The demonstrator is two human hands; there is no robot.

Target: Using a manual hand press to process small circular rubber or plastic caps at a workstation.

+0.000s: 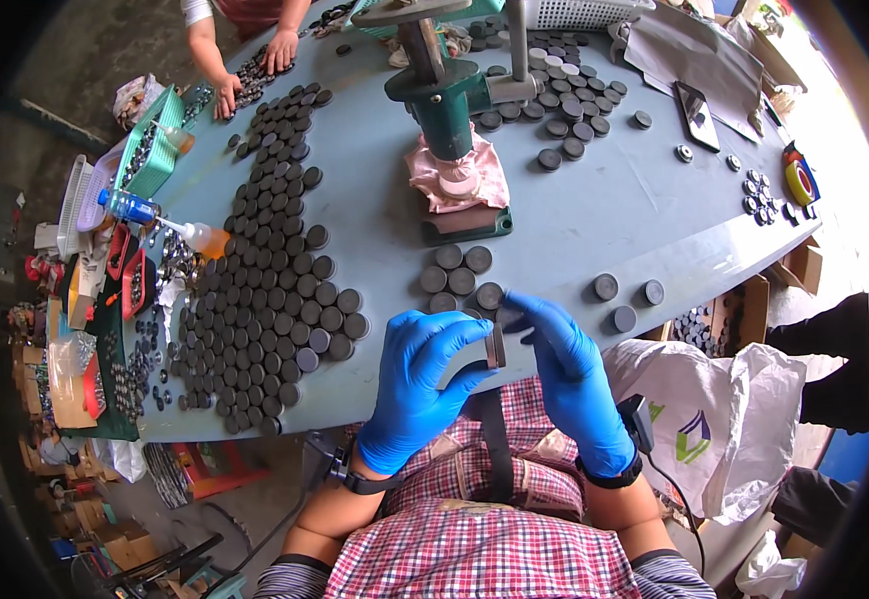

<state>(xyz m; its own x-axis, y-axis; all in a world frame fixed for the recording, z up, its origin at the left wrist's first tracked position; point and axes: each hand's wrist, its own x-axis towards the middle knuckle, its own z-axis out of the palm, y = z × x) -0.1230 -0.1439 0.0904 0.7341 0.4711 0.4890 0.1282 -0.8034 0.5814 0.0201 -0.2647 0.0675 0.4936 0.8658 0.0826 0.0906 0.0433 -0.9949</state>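
Pale blue worktable [614, 215] in bright daylight, grey concrete floor [75, 60] — cardboard boxes [115, 544] at left, white sack [724, 419] at right

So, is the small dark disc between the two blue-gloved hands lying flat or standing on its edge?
On edge. The dark disc shows as a thin upright strip between the left hand and right hand, unlike the flat discs on the table.

white plastic bag [724, 419] with green-purple logo, right of lap, cardboard boxes [754, 304] under table edge
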